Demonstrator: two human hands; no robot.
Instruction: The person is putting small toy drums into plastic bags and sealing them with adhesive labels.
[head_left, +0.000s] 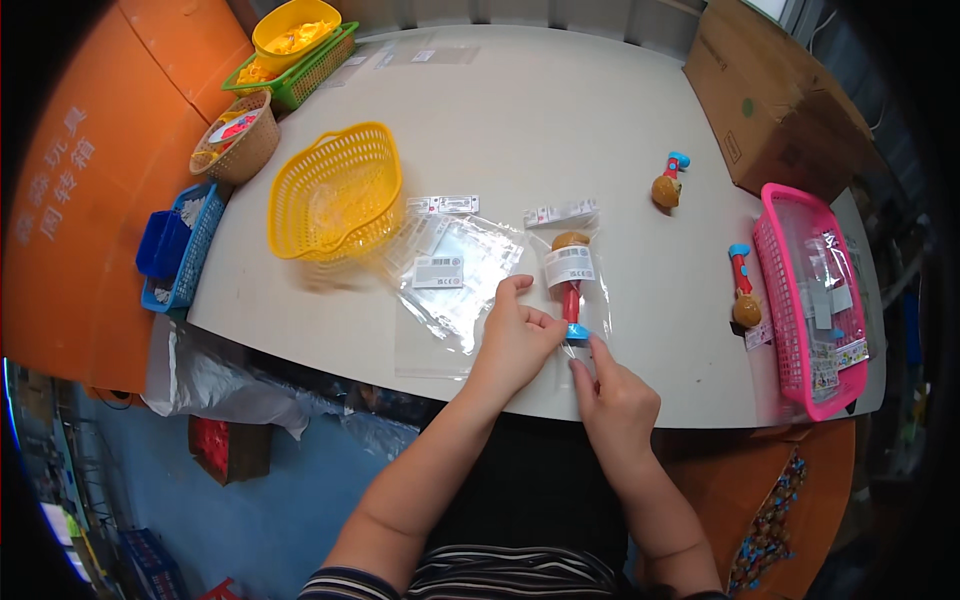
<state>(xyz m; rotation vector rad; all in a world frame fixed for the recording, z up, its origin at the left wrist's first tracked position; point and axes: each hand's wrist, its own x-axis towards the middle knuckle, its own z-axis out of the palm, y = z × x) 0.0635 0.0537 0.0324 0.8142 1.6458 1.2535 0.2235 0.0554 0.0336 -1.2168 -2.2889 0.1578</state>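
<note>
Yellow basket point(383, 185) has clear plastic in it, pink basket point(788, 320) is full of clear printed packets. Toy point(572, 300) is inside a clear bag point(600, 310) on the pale desk point(560, 110), blue floor point(320, 500) below. Left hand point(515, 340) has fingertips at its blue end, right hand point(615, 395) has thumb and forefinger slightly apart by it; can't tell if either grip has pinched film. Glare muddles the loose bags point(460, 320), and black rim cuts off the orange panel point(110, 120).
</note>
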